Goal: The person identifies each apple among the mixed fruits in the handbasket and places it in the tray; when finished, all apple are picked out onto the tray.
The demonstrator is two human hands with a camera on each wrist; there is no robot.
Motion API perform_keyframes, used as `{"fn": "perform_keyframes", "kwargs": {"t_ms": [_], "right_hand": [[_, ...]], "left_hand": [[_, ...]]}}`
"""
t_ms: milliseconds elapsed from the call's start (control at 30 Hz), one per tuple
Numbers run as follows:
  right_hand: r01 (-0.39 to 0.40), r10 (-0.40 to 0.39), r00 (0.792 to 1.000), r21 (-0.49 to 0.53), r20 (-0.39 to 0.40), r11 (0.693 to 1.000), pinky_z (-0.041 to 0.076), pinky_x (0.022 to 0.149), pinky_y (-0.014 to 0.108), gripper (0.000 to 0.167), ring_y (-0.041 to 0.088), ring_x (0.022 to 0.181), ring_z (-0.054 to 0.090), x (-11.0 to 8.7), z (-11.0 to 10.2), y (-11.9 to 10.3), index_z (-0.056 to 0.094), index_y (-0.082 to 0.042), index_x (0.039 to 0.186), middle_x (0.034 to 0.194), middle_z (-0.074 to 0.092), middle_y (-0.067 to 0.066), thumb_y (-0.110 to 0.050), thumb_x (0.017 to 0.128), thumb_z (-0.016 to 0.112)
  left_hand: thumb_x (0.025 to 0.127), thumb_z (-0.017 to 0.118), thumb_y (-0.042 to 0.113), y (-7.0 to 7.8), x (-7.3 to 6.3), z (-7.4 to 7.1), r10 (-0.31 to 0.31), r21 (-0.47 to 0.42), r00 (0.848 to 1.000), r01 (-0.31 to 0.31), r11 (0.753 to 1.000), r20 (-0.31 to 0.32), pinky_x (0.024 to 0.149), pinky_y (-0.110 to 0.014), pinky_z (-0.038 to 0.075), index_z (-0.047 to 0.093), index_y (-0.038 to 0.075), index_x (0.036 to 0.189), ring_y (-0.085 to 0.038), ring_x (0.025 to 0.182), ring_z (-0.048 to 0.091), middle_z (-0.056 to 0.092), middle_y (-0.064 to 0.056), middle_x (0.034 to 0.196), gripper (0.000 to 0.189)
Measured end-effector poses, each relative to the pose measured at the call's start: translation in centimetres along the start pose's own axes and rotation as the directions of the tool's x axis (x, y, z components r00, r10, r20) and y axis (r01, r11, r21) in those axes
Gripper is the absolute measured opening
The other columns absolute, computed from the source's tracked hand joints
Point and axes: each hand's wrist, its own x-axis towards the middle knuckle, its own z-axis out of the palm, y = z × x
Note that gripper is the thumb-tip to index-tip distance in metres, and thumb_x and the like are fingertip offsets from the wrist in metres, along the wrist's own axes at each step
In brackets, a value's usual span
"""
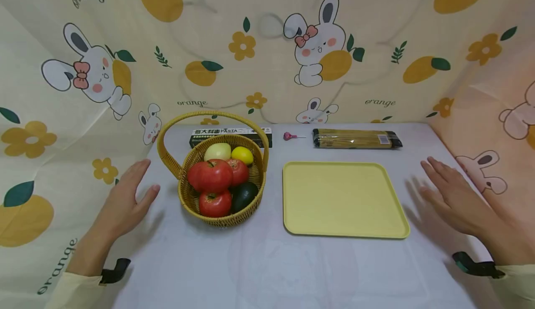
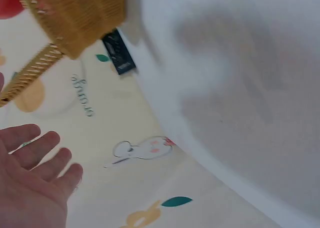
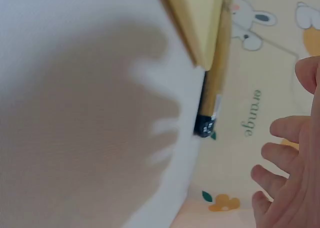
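Observation:
My left hand (image 1: 123,202) hovers left of a wicker basket (image 1: 182,197), its fingers straight and holding nothing. The basket has a tall arched handle and holds several red tomatoes (image 1: 215,176), a dark green avocado-like fruit (image 1: 244,197), a yellow lemon (image 1: 242,155) and a pale green round fruit (image 1: 218,152). On the other side, my right hand (image 1: 455,197) is held above the table, fingers extended, touching nothing. It is nearest to a flat yellow tray (image 1: 342,200), which lies to its left. In the right wrist view the fingers (image 3: 282,158) are spread.
Behind the basket lies a black and white pasta box (image 1: 263,137). A small pink-headed item with a thin stick (image 1: 288,136) is beside it. A long brown package with black ends (image 1: 355,139) lies behind the tray. Printed cloth (image 1: 267,35) walls the back and sides.

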Motion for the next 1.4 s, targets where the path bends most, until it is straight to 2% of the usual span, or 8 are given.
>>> {"fn": "perform_keyframes", "kwargs": {"t_ms": [133, 233, 367, 467, 600, 833, 1167, 1400], "right_hand": [[-0.017, 0.017, 1.000, 0.063, -0.004, 0.998, -0.009, 0.139, 0.042, 0.074, 0.049, 0.168, 0.015, -0.4, -0.7, -0.7, 0.018, -0.012, 0.176, 0.183, 0.015, 0.022, -0.022, 0.113, 0.055], [-0.036, 0.036, 0.999, 0.094, 0.003, 0.995, -0.004, 0.140, 0.043, 0.074, 0.047, 0.168, 0.017, -0.4, -1.0, -1.3, 0.020, -0.016, 0.177, 0.184, 0.015, 0.018, -0.023, 0.113, 0.056], [-0.035, 0.034, 0.999, 0.140, 0.006, 0.990, 0.009, 0.137, 0.064, 0.071, 0.051, 0.165, 0.022, -0.4, -0.9, -1.8, 0.023, -0.018, 0.176, 0.183, 0.018, 0.017, -0.021, 0.114, 0.057], [-0.041, 0.039, 0.999, 0.173, 0.016, 0.984, 0.017, 0.129, 0.078, 0.069, 0.057, 0.161, 0.026, -0.2, -0.6, -2.0, 0.025, -0.017, 0.176, 0.181, 0.022, 0.022, -0.021, 0.114, 0.056], [-0.086, 0.077, 0.996, 0.203, 0.049, 0.975, 0.021, 0.122, 0.085, 0.067, 0.061, 0.158, 0.028, 0.5, 0.2, -2.3, 0.027, -0.017, 0.175, 0.178, 0.026, 0.027, -0.025, 0.115, 0.055], [-0.194, 0.162, 0.976, 0.251, 0.145, 0.948, 0.027, 0.116, 0.087, 0.068, 0.065, 0.154, 0.030, 1.7, 1.5, -2.6, 0.028, -0.010, 0.174, 0.175, 0.029, 0.032, -0.036, 0.116, 0.054], [-0.314, 0.232, 0.918, 0.232, 0.320, 0.921, 0.032, 0.117, 0.082, 0.075, 0.064, 0.155, 0.030, 3.4, 3.2, -2.4, 0.027, -0.004, 0.173, 0.173, 0.030, 0.035, -0.048, 0.116, 0.048], [-0.279, 0.201, 0.923, 0.211, 0.327, 0.937, 0.031, 0.118, 0.083, 0.075, 0.065, 0.155, 0.029, 3.5, 4.1, -2.1, 0.026, -0.003, 0.173, 0.172, 0.030, 0.037, -0.042, 0.115, 0.055]], "left_hand": [[0.105, 0.072, 0.029, 1.6, -1.0, -1.0, -0.022, -0.108, 1.000, 0.021, 0.994, -0.013, 0.122, -0.077, 0.035, 0.038, 0.011, 0.171, -0.056, 0.153, 0.043, 0.044, -0.026, 0.170, 0.077], [0.102, 0.078, 0.025, 2.9, -1.4, -1.3, -0.026, -0.186, 0.999, 0.022, 0.982, -0.020, 0.127, -0.043, 0.045, 0.043, 0.019, 0.169, -0.048, 0.147, 0.053, 0.051, -0.020, 0.168, 0.076], [0.098, 0.081, 0.010, 4.3, -1.1, -0.9, 0.018, -0.347, 0.999, -0.027, 0.937, -0.030, 0.109, -0.001, 0.038, 0.050, 0.015, 0.165, -0.010, 0.141, 0.062, 0.059, -0.018, 0.161, 0.074], [0.098, 0.077, 0.001, 5.1, -0.5, -0.3, 0.049, -0.464, 0.999, -0.051, 0.884, -0.015, 0.108, -0.006, 0.046, 0.050, 0.008, 0.164, 0.010, 0.133, 0.059, 0.059, -0.023, 0.158, 0.072], [0.101, 0.075, 0.002, 5.7, 0.4, 0.8, 0.040, -0.532, 0.999, -0.020, 0.846, 0.026, 0.105, -0.009, 0.051, 0.049, 0.009, 0.165, 0.001, 0.134, 0.064, 0.057, -0.022, 0.160, 0.069], [0.104, 0.076, 0.021, 6.6, 2.2, 2.5, 0.007, -0.513, 0.994, 0.052, 0.857, 0.113, 0.104, -0.013, 0.053, 0.050, 0.013, 0.165, -0.033, 0.132, 0.070, 0.064, -0.014, 0.156, 0.067], [0.101, 0.080, 0.034, 7.7, 4.4, 4.6, -0.050, -0.497, 0.975, 0.154, 0.854, 0.217, 0.100, -0.022, 0.058, 0.050, 0.014, 0.165, -0.033, 0.125, 0.068, 0.064, -0.014, 0.155, 0.073], [0.097, 0.085, 0.035, 8.0, 4.5, 5.7, -0.086, -0.489, 0.972, 0.185, 0.852, 0.220, 0.106, -0.051, 0.061, 0.050, 0.015, 0.165, -0.036, 0.127, 0.065, 0.062, -0.017, 0.154, 0.079]]}}
